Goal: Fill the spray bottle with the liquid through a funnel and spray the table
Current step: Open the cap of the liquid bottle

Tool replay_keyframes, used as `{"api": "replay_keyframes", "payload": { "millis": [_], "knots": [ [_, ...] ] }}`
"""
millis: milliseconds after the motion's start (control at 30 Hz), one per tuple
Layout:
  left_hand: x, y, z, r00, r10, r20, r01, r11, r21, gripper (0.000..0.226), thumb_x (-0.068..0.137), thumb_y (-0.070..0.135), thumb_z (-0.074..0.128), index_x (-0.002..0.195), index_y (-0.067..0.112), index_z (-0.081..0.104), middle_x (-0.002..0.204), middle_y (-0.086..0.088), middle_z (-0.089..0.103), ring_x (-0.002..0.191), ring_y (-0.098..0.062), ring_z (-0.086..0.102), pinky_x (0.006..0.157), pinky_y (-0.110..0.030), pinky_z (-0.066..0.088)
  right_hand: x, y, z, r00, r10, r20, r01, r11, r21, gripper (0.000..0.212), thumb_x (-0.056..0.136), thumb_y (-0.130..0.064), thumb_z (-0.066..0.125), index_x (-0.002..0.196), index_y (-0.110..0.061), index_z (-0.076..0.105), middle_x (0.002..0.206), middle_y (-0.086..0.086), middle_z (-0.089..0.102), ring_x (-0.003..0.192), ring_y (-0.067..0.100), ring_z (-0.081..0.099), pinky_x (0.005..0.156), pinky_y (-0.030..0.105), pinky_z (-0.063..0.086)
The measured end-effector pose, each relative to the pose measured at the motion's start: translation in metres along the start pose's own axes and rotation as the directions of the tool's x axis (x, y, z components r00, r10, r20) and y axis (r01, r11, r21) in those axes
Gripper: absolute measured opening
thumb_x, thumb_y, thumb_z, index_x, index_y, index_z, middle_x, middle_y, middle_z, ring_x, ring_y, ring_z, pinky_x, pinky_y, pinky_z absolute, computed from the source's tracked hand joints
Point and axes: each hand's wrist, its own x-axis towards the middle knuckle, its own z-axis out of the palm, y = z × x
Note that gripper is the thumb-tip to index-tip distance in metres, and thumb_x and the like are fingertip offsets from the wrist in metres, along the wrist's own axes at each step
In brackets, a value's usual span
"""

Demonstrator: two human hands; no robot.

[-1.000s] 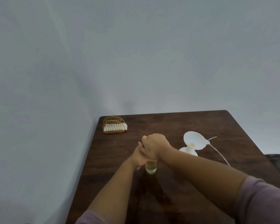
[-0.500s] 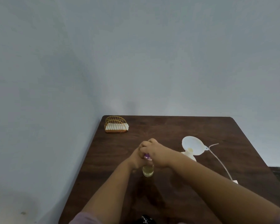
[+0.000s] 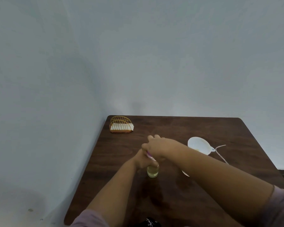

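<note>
A gold wire napkin holder (image 3: 121, 126) with white napkins stands at the far left corner of the dark wooden table (image 3: 228, 131). Near the table centre, the spray bottle (image 3: 152, 171) stands upright on the surface, its lower part showing pale yellow liquid. The left hand (image 3: 142, 161) wraps around the bottle body from the left side. The right hand (image 3: 157, 147) is curled over the bottle top, gripping a pink part that appears to be the spray head; the fingers hide most of it. To the right, a white funnel (image 3: 199, 145) sits apart from the bottle, its lower part hidden behind the right forearm. Just right of the funnel, a thin tube (image 3: 220, 153) lies on the table.
</note>
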Motion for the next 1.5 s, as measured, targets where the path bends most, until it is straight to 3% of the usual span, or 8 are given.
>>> {"api": "replay_keyframes", "payload": {
  "millis": [200, 467, 700, 900, 1133, 1233, 1333, 1500],
  "knots": [
    [0.002, 0.002, -0.003, 0.999, 0.019, 0.035, -0.022, 0.993, 0.113, 0.053, 0.080, -0.006, 0.070, 0.130, 0.002, 0.052, 0.114, -0.002, 0.060, 0.097, -0.007, 0.059, 0.070, -0.002, 0.045, 0.001, -0.002, 0.012, 0.960, 0.125, -0.251, -0.004, 0.900, 0.436, 0.054, 0.087, -0.053, 0.055, 0.129, -0.021, 0.040, 0.132, 0.010, 0.038, 0.119, 0.032, 0.042, 0.094, 0.046, 0.046],
    [-0.002, 0.003, -0.006, 0.999, 0.011, 0.039, -0.012, 0.999, 0.041, 0.055, 0.073, -0.006, 0.075, 0.119, 0.017, 0.055, 0.108, 0.003, 0.062, 0.102, -0.010, 0.061, 0.078, -0.015, 0.051, 0.004, 0.000, 0.002, 0.998, 0.021, -0.060, -0.022, 1.000, -0.019, 0.081, 0.075, -0.020, 0.078, 0.141, -0.021, 0.032, 0.140, 0.015, 0.029, 0.130, 0.039, 0.033, 0.106, 0.053, 0.036],
    [0.002, -0.003, -0.002, 1.000, -0.007, 0.016, 0.006, 1.000, 0.028, 0.047, 0.073, -0.014, 0.073, 0.113, 0.006, 0.060, 0.096, 0.000, 0.066, 0.085, -0.001, 0.066, 0.068, -0.012, 0.052, 0.013, 0.000, 0.022, 0.933, 0.321, -0.162, -0.193, 0.828, 0.527, 0.050, 0.091, -0.058, 0.043, 0.115, -0.015, 0.048, 0.107, 0.006, 0.061, 0.089, 0.022, 0.053, 0.073, 0.035, 0.043],
    [0.000, 0.001, -0.002, 1.000, -0.022, 0.001, 0.022, 0.998, 0.052, 0.048, 0.072, -0.009, 0.075, 0.115, 0.004, 0.060, 0.109, -0.010, 0.064, 0.098, -0.015, 0.063, 0.078, -0.021, 0.054, 0.014, 0.010, 0.003, 0.999, 0.047, -0.016, -0.042, 0.975, 0.217, 0.065, 0.083, -0.017, 0.065, 0.139, -0.027, 0.032, 0.132, 0.009, 0.035, 0.121, 0.033, 0.039, 0.088, 0.042, 0.043],
    [0.004, -0.002, 0.000, 0.997, -0.083, -0.005, 0.083, 0.991, 0.108, 0.046, 0.080, -0.003, 0.071, 0.122, 0.010, 0.056, 0.110, -0.002, 0.062, 0.094, -0.006, 0.059, 0.069, -0.004, 0.045, 0.015, -0.005, 0.016, 0.959, 0.226, -0.170, -0.165, 0.935, 0.314, 0.051, 0.089, -0.046, 0.056, 0.127, -0.016, 0.039, 0.126, 0.010, 0.048, 0.114, 0.033, 0.050, 0.084, 0.041, 0.044],
    [-0.001, 0.001, -0.001, 0.998, -0.046, -0.051, 0.058, 0.964, 0.259, 0.059, 0.088, -0.002, 0.066, 0.140, -0.006, 0.038, 0.143, -0.021, 0.043, 0.122, -0.020, 0.046, 0.080, -0.001, 0.035, 0.015, -0.008, 0.013, 0.994, -0.020, -0.106, 0.024, 0.999, 0.037, 0.060, 0.082, -0.015, 0.068, 0.134, -0.021, 0.039, 0.131, 0.010, 0.034, 0.123, 0.034, 0.035, 0.101, 0.050, 0.035],
    [0.010, -0.005, 0.008, 0.989, -0.028, -0.146, 0.056, 0.980, 0.191, 0.079, 0.081, 0.001, 0.076, 0.138, -0.011, 0.024, 0.146, -0.024, 0.033, 0.107, -0.012, 0.044, 0.070, 0.001, 0.036, 0.013, -0.006, 0.010, 0.983, -0.146, -0.107, 0.166, 0.966, 0.200, 0.065, 0.075, -0.017, 0.076, 0.127, -0.031, 0.039, 0.122, 0.003, 0.030, 0.119, 0.030, 0.032, 0.106, 0.054, 0.026],
    [-0.001, 0.009, 0.003, 0.999, -0.037, -0.010, 0.038, 0.981, 0.191, 0.054, 0.083, -0.004, 0.069, 0.133, 0.004, 0.050, 0.122, -0.005, 0.059, 0.090, 0.000, 0.054, 0.066, -0.004, 0.048, 0.015, -0.008, 0.018, 0.936, 0.234, -0.261, -0.112, 0.906, 0.409, 0.044, 0.093, -0.043, 0.051, 0.126, -0.016, 0.041, 0.126, 0.009, 0.048, 0.114, 0.031, 0.051, 0.084, 0.041, 0.044]
  ]
}}
